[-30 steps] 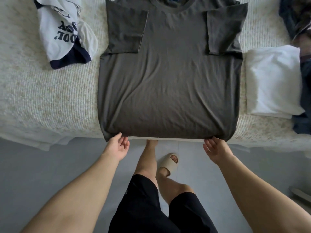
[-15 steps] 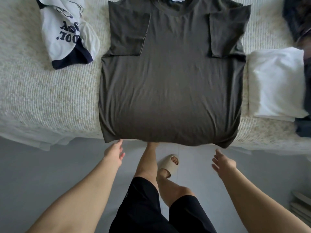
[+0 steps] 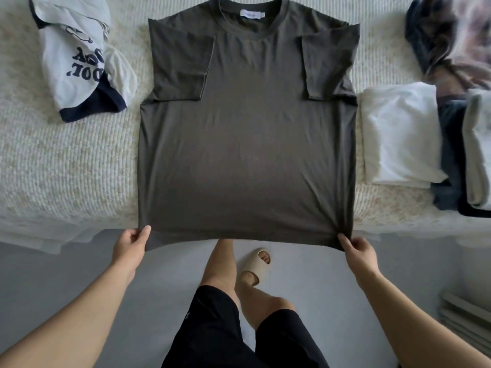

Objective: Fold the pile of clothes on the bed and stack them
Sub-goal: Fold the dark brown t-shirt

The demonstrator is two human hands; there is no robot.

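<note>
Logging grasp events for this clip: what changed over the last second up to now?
Both hands had drawn back off the hem; now the left hand pinches the bottom left corner of the dark grey T-shirt and the right hand pinches the bottom right corner, pulling the hem taut over the bed edge. The sleeves stay folded in; the white printed shirt and folded white garment have not moved.

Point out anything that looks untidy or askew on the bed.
The white shirt with navy trim lies crumpled and tilted at upper left. A dark heap of clothes sits bunched at upper right. The grey T-shirt lies flat and square.
</note>
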